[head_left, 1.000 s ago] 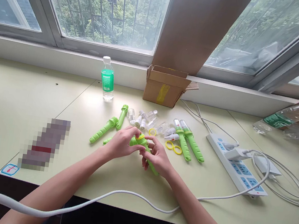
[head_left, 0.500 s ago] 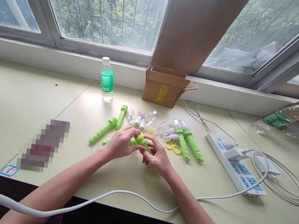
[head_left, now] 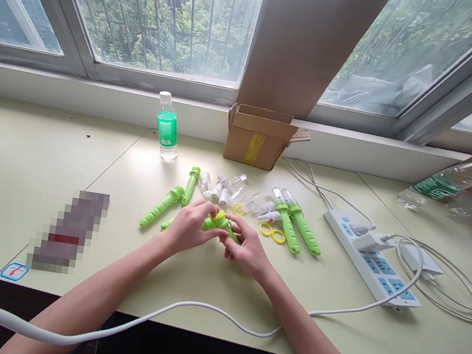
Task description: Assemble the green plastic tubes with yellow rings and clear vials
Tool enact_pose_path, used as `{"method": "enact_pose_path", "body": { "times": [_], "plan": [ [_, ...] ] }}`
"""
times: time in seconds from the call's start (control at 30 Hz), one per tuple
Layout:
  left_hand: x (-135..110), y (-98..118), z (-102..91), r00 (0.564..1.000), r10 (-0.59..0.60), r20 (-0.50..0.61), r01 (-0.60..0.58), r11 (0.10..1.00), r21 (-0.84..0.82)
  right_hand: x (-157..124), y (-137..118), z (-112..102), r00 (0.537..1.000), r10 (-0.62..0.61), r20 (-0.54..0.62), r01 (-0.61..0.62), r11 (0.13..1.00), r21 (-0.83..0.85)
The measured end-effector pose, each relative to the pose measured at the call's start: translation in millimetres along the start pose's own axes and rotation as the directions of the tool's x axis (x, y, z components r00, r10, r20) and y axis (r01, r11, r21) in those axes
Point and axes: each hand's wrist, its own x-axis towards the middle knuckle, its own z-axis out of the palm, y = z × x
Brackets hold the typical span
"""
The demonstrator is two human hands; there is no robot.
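Both hands meet over the middle of the pale green table (head_left: 19, 168). My left hand (head_left: 188, 226) pinches the ribbed head of a green plastic handle (head_left: 220, 224) that carries a yellow ring at its top. My right hand (head_left: 247, 251) wraps round the same handle's shaft, hiding most of it. Just beyond lie two loose green handles (head_left: 163, 206), several small clear vials (head_left: 227, 190), yellow rings (head_left: 272, 233) and two green handles with clear tips fitted (head_left: 297, 229).
A green-labelled water bottle (head_left: 167, 127) and an open cardboard box (head_left: 257, 137) stand by the window sill. A white power strip (head_left: 372, 259) with cables lies to the right, a white cable (head_left: 199, 307) runs along the near edge. A blurred patch (head_left: 71, 229) lies left.
The hands have lowered the green handle slightly, so less of its shaft shows under my right hand. Everything else on the table lies as before.
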Motion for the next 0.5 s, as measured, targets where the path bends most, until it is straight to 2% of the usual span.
{"method": "enact_pose_path", "body": {
  "times": [0.5],
  "plan": [
    [-1.1, -2.6, 2.4, 0.998, -0.043, 0.041, 0.040, 0.997, 0.069, 0.4, 5.5, 0.4, 0.999, 0.053, 0.002, -0.053, 0.998, 0.020]
  ]
}}
